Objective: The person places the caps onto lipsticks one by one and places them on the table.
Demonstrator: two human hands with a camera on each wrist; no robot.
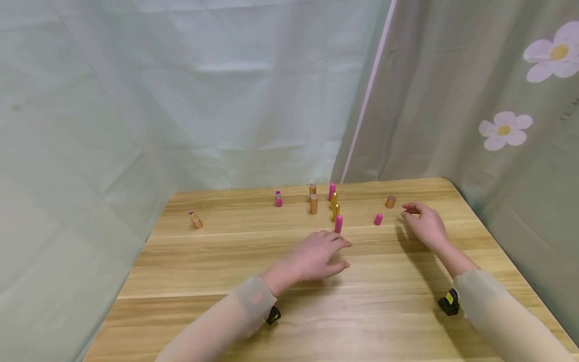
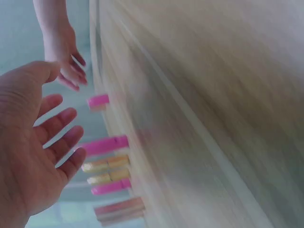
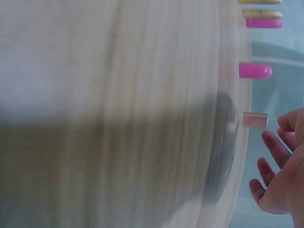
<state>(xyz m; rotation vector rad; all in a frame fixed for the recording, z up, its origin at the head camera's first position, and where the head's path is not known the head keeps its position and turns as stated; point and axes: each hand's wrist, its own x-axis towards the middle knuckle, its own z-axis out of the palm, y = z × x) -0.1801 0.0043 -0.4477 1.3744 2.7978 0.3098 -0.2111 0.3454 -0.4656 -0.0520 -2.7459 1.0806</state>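
Note:
My left hand (image 1: 314, 256) hovers over the middle of the table with fingers spread loosely, holding nothing. Just beyond its fingers stands a closed pink lipstick tube (image 1: 339, 224). Behind that tube are two gold lipstick tubes (image 1: 335, 212) and another pink lipstick tube (image 1: 332, 192), roughly in a line. My right hand (image 1: 425, 226) is raised at the right, fingers loosely bent with thumb and forefinger close together and nothing between them. Nearest to it is a short copper cap (image 1: 391, 202), standing apart from the fingertips in the right wrist view. A small pink cap (image 1: 378, 219) stands left of the copper one.
Two copper lipstick tubes (image 1: 313, 204) stand one behind the other, left of the gold ones. Farther left are an uncapped pink lipstick (image 1: 278, 199) and an uncapped copper lipstick (image 1: 196, 220). A pale curtain (image 1: 253, 100) hangs behind the wooden table (image 1: 190, 281).

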